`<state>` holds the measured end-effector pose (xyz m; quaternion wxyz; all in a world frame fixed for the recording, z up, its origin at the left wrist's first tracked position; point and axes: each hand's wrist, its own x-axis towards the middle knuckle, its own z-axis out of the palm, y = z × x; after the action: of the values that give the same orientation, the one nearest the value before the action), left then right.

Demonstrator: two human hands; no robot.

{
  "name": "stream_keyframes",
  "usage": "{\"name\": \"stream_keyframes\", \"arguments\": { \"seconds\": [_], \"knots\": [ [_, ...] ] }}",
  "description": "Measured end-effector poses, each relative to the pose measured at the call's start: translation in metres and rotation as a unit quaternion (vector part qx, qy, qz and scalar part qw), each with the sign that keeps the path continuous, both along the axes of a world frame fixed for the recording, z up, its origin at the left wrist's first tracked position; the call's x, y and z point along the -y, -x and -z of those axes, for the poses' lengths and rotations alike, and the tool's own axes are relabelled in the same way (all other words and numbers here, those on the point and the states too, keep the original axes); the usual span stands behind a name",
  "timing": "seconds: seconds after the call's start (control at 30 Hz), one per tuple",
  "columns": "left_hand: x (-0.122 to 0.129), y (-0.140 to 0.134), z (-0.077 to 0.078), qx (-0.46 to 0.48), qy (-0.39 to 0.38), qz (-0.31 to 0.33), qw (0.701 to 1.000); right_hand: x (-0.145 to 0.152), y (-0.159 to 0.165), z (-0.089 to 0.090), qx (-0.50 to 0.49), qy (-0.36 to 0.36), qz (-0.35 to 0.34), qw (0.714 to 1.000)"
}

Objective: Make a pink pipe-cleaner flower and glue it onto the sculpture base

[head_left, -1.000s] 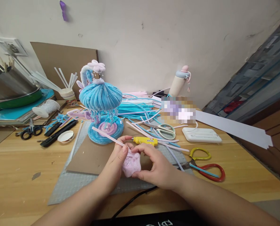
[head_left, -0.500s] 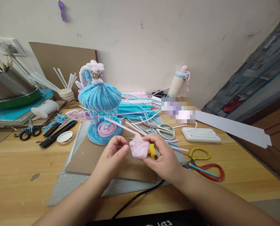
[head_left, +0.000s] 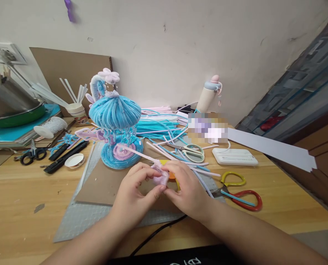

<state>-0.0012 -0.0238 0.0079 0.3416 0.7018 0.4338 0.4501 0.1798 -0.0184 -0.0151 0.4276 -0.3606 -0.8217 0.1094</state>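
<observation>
Workpc [head_left: 164, 178] in hands [head_left: 133, 191] [head_left: 191, 189], over cardbd [head_left: 97, 184] on mat [head_left: 79, 215]; shears [head_left: 237, 193] R, spool [head_left: 52, 126] far L.

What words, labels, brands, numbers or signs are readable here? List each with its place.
No text reads clearly.
White corded device: print too small.
Black surface at the bottom edge: white marks, cut off, unreadable.
Paper cups: colored print, too small.

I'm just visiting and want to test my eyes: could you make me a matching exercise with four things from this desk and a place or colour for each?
1. Pink fuzzy piece
2. Rightmost scissors
3. Bottle
4. Spool

A. Yellow and red handles
B. Left of the blue-topped ornament
C. Cream body, near the wall
D. In the left hand and right hand

Pairs: 1-D, 2-A, 3-C, 4-B
</observation>
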Motion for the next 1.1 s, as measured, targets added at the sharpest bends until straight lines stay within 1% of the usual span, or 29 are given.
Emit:
{"name": "stream_keyframes", "arguments": {
  "seconds": [0.1, 0.23, 0.37, 0.43, 0.53, 0.63, 0.7, 0.77, 0.83, 0.97, 1.03, 1.1],
  "knots": [
    [-0.0002, -0.0014, -0.0004, 0.013, 0.018, -0.014, 1.0, 0.001, 0.0006, -0.0004, 0.009, -0.012, 0.002, 1.0],
    [0.0009, -0.0027, -0.0009, 0.02, 0.036, -0.011, 0.999, 0.0024, 0.0016, -0.0015, 0.019, -0.028, 0.003, 0.999],
    [0.0026, -0.0023, -0.0008, 0.018, 0.022, -0.006, 1.0, 0.0037, 0.002, -0.0012, 0.023, -0.023, 0.002, 0.999],
    [0.0029, -0.0016, -0.0014, 0.042, 0.008, -0.013, 0.999, 0.0038, 0.0017, -0.0004, 0.024, -0.019, 0.0, 1.0],
    [0.0031, -0.0008, -0.0036, 0.108, 0.006, -0.018, 0.994, 0.0029, 0.0012, 0.001, 0.026, -0.015, -0.002, 1.0],
    [0.0048, -0.0008, -0.0058, 0.176, 0.045, 0.023, 0.983, 0.0015, 0.0007, 0.0018, 0.025, -0.007, -0.003, 1.0],
    [0.0067, -0.0008, -0.0061, 0.221, 0.093, 0.06, 0.969, 0.0008, 0.0003, 0.0018, 0.021, -0.001, -0.002, 1.0],
    [0.0082, -0.0008, -0.0052, 0.248, 0.143, 0.078, 0.955, 0.0007, -0.0002, 0.0012, 0.017, 0.0, 0.0, 1.0],
    [0.0086, -0.0007, -0.0038, 0.257, 0.17, 0.061, 0.949, 0.0008, -0.0008, 0.0001, 0.013, -0.002, 0.005, 1.0],
    [0.0047, 0.0004, -0.0015, 0.262, 0.165, 0.002, 0.951, -0.0005, -0.0026, -0.0019, -0.018, 0.003, 0.036, 0.999],
    [0.002, 0.0014, -0.0003, 0.253, 0.159, -0.004, 0.954, -0.0021, -0.0038, -0.0023, -0.044, -0.002, 0.057, 0.997],
    [0.0001, 0.0023, 0.0011, 0.211, 0.135, -0.003, 0.968, -0.0037, -0.0048, -0.0022, -0.062, -0.016, 0.069, 0.996]
  ]
}}
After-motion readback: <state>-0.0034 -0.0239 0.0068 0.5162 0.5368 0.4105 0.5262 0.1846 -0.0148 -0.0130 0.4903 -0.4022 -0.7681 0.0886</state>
